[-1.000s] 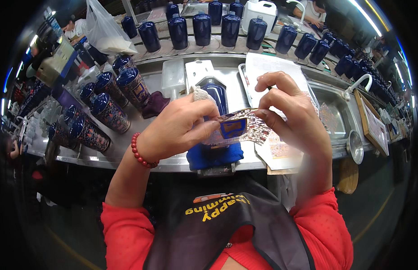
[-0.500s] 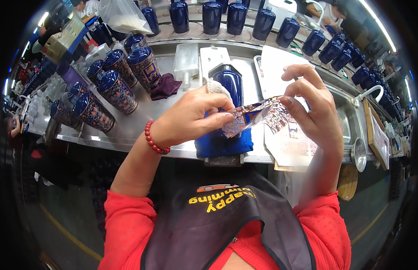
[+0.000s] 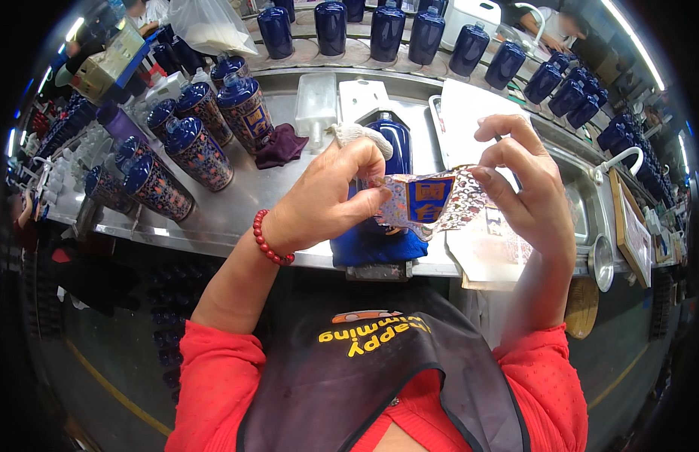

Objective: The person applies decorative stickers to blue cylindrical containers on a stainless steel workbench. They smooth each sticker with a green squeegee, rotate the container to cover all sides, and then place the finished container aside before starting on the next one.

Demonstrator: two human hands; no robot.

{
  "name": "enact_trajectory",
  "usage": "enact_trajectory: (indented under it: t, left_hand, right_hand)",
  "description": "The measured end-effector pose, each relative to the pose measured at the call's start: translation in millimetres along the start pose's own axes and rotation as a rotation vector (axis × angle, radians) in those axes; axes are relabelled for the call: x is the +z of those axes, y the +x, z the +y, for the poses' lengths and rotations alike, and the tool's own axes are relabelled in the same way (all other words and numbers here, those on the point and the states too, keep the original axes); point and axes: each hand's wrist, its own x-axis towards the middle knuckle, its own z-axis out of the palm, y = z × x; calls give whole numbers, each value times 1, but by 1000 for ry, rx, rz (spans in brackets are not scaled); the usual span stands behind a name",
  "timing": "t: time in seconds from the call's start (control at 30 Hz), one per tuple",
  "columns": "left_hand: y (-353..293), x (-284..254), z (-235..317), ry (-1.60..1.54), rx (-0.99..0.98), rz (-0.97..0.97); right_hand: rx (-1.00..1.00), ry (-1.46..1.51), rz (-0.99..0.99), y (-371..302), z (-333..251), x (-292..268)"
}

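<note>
A thin floral-patterned decal with a blue panel is stretched between my two hands. My left hand pinches its left edge between thumb and forefinger; a whitish cloth-like piece sits against its knuckles, partly hidden. My right hand pinches the upper right corner with thumb and a finger, the other fingers raised. Behind the decal, a dark blue bottle lies in a holder, its near part hidden by the decal and left hand. A blue cloth is below, at the counter's front edge.
Several decorated bottles stand at the left near a dark purple cloth. Plain blue bottles line a conveyor at the back. Decal sheets lie under my right hand, beside a sink. People work farther back.
The decal has turned so its blue panel faces up more fully and it is spread flatter. My left hand has shifted slightly right. The conveyor bottles have moved right.
</note>
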Motion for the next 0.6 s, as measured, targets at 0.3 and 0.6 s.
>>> enact_trajectory:
  t: [0.3,0.6]
  left_hand:
    - [6,-6,4,-217,-115,-235]
    - [31,20,40,-30,57,3]
  right_hand:
    - [-92,-35,20,4,-1,2]
    - [-102,-31,27,8,-10,3]
